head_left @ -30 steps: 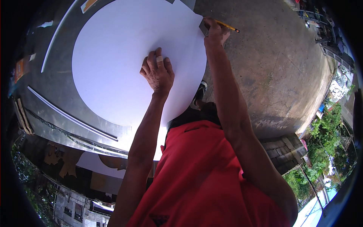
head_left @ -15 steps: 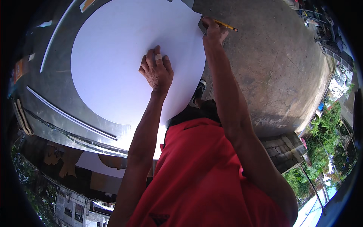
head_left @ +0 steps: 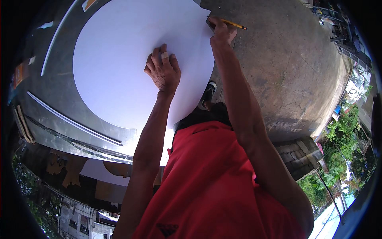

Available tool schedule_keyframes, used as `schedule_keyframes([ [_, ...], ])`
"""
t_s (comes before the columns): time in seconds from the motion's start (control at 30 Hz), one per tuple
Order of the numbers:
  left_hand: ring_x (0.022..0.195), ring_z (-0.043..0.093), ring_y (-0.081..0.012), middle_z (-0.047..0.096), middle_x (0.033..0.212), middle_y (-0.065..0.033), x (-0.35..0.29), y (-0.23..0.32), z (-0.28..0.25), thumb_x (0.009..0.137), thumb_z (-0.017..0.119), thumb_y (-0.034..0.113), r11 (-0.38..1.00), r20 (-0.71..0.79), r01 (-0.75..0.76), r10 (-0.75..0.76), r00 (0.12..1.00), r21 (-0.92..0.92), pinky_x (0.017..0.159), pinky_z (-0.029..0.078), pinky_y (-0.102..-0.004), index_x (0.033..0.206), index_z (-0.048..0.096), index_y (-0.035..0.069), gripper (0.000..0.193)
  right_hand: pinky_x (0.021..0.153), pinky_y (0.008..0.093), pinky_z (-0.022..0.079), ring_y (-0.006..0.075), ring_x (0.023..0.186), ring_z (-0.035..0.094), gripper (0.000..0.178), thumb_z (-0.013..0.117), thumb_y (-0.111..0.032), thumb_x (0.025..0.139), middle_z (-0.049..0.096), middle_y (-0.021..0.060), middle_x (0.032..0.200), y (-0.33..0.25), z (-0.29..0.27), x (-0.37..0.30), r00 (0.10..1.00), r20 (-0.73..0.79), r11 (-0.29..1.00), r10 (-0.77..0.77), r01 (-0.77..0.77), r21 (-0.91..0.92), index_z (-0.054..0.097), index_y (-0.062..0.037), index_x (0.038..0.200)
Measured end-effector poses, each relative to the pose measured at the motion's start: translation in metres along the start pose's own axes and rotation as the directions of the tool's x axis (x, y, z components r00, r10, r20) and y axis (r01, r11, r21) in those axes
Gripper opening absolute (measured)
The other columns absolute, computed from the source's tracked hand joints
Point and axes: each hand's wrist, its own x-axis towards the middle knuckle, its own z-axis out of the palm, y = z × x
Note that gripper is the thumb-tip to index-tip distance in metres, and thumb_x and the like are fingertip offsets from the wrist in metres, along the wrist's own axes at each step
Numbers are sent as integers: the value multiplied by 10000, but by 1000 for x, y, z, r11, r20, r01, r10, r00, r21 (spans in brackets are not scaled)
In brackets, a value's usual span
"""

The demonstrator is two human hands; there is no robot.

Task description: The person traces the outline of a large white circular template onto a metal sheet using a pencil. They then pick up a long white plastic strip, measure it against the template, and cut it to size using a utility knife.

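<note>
A large white round sheet (head_left: 115, 59) lies on a grey, shiny work table, with a pointed corner jutting out at its far right edge. My left hand (head_left: 164, 71) rests on the sheet, right of its middle, fingers apart and slightly bent; white tape wraps one finger. At the pointed corner, my right hand (head_left: 223, 32) grips a yellow pencil (head_left: 234, 25), its tip toward the sheet's edge and its back end sticking out to the right. A small dark flat piece (head_left: 210, 24) shows beside the right fingers; its kind I cannot make out.
Two thin pale strips lie left of the sheet, a curved strip (head_left: 55, 42) and a longer nearer strip (head_left: 75, 121). Stained concrete floor (head_left: 286, 71) spreads to the right, with a stack of grey blocks (head_left: 298, 157) nearby. My shoe (head_left: 209, 91) stands beside the table.
My right hand and the pencil have shifted slightly left along the sheet's corner. The left hand stays on the sheet, and the whole view has moved a little.
</note>
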Motion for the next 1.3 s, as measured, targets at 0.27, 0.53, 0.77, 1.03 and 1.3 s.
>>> schedule_keyframes([
  [0.27,1194,400,-270,426,1308,-42,0,0,-1,902,596,230,1000,-11,-6,6,1000,1,916,337,-479,1318,516,141,433,736,356,527,235,774,644,335,773,-5,616,674,138,908,5,-6,-5,997,12,997,78,-77,-12,644,83,912],
  [0.53,1204,394,-264,415,1320,-32,-2,-1,2,900,597,238,1000,-9,-3,3,1000,7,934,329,-479,1318,515,149,436,751,348,536,236,783,654,299,770,-2,639,672,140,896,0,-12,-9,991,62,993,116,-117,10,641,75,899],
  [0.77,1198,405,-271,436,1310,-33,-2,-2,3,907,576,267,1000,-20,4,-4,1000,3,948,325,-478,1320,530,173,426,777,309,574,225,818,705,221,761,-5,740,706,142,887,-22,-50,33,853,510,994,110,-97,-52,664,54,930],
  [1.03,1193,414,-276,463,1288,-38,-3,-3,4,902,581,273,1000,-40,4,-4,999,15,949,328,-479,1316,543,179,426,809,307,574,224,852,709,243,776,-70,758,713,146,904,-16,-44,59,657,741,973,137,51,-224,678,61,939],
  [1.3,1162,446,-245,472,1262,-14,-4,-3,5,881,597,278,999,-88,2,2,996,45,940,334,-446,1282,556,183,415,811,324,583,228,854,710,212,762,-40,767,711,146,915,-12,-35,64,629,759,977,167,-3,-213,676,55,935],
])
